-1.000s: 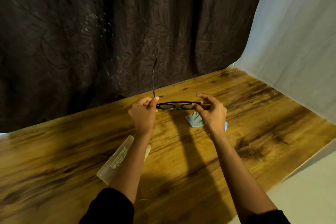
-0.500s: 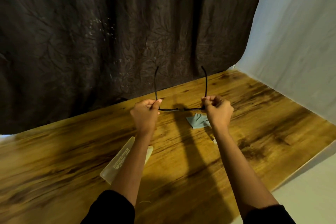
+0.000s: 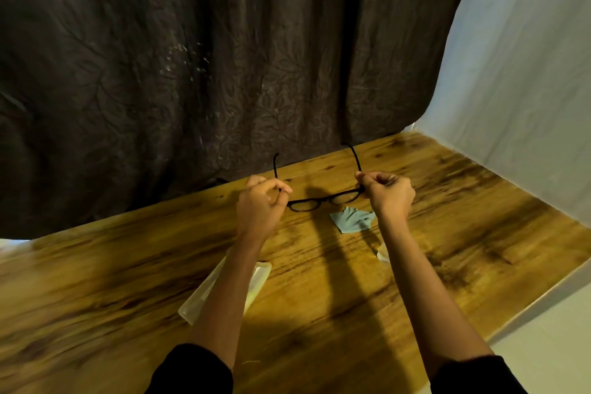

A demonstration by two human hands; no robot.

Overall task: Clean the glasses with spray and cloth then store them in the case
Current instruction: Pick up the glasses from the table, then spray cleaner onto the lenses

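Note:
Black-framed glasses (image 3: 323, 200) hang above the wooden table (image 3: 463, 233) with both temples unfolded and pointing up and away. My left hand (image 3: 260, 206) pinches the left hinge end. At the right hinge end my right hand (image 3: 388, 193) grips the frame. A crumpled light-blue cloth (image 3: 351, 219) lies on the table just below the glasses. The translucent glasses case (image 3: 259, 275) lies under my left forearm, mostly hidden. A small pale object (image 3: 382, 254) peeks out beside my right forearm; what it is I cannot tell.
A dark patterned curtain (image 3: 192, 73) hangs behind the table's far edge. A white sheet (image 3: 527, 73) covers the wall on the right. The table's right edge (image 3: 543, 294) runs diagonally, with pale floor beyond it.
The right temple has been unfolded, so both temples stand open now. The lenses have tilted to face me more, and the glasses sit slightly lower.

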